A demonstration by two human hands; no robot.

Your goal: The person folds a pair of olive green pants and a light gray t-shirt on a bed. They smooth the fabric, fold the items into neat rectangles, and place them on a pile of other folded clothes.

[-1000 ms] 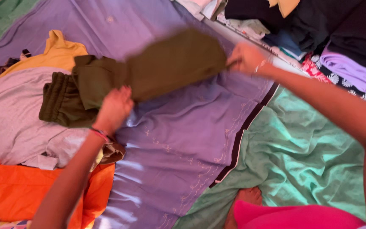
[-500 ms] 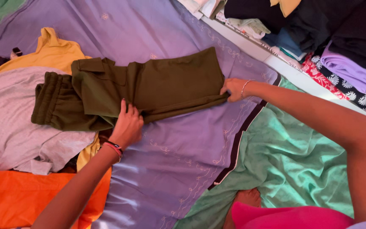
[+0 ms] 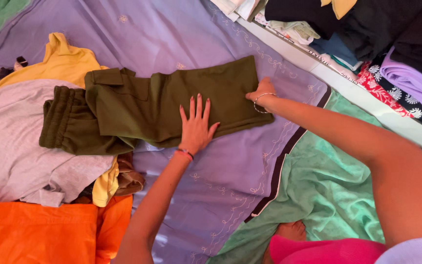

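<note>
The left hand (image 3: pixel 196 124) lies flat and fully open, fingers spread, palm pressing down on the lower middle of the olive green trousers (image 3: pixel 172 105); it grips nothing. The right hand (image 3: pixel 262 90) rests at the trousers' right end, fingers bent down onto the edge of the cloth. Whether it pinches the fabric or only presses on it I cannot tell, because the fingertips are hidden from this angle.

The trousers lie folded lengthwise on the purple bedsheet (image 3: pixel 221 176), stretching from the right hand out past the left hand, where the gathered waistband (image 3: pixel 62 120) sits up on a grey garment (image 3: pixel 15 146).

Several things could go wrong here. The waistband end rests higher than the part under the palms, so that end may slump or twist and spoil the fold. The sheet looks sleek and is already rumpled; a sideways push of the left palm might drag the cloth and wrinkle it rather than smooth it. If only one layer is held under the right hand, the layers may slide apart.

Beyond the left hand's far side lie a yellow garment (image 3: pixel 64 61) and, nearer the person, an orange cloth (image 3: pixel 35 232). Beyond the right hand, stacked clothes (image 3: pixel 367 44) sit close enough to be knocked by a wide sweep. Below the right arm spreads a green sheet (image 3: pixel 328 186).
</note>
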